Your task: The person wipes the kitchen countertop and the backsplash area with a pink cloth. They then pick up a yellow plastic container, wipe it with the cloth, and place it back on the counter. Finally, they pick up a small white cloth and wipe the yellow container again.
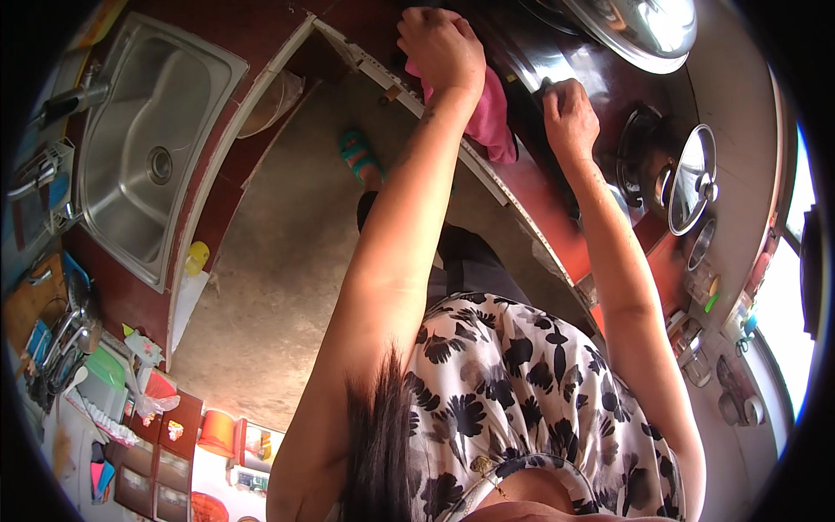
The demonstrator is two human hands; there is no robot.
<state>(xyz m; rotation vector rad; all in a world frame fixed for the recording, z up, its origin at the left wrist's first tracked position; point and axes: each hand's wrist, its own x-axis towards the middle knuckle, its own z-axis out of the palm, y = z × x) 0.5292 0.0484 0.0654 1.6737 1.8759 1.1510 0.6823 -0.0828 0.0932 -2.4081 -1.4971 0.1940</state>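
My left hand (442, 52) reaches to the top of the view with its fingers curled, over a pink cloth (496, 124) on the edge of the dark red counter. A dark thing shows past its fingertips; whether the hand grips it or the cloth is hidden. Farther right, my right hand (572, 121) is closed above the dark, shiny stove top (587, 65), with a small dark object at its fingertips. Beyond it stands a large shiny metal lid or pan (652, 29). A glass lid with a steel rim (690, 179) leans upright near a black burner (636, 153).
A stainless steel sink (140, 150) with a faucet (72, 104) is set in the left counter. The counter's pale edge (483, 166) runs diagonally below my arms. Utensils (72, 339) stand at lower left; jars (701, 284) and a metal bowl (701, 245) line the right side.
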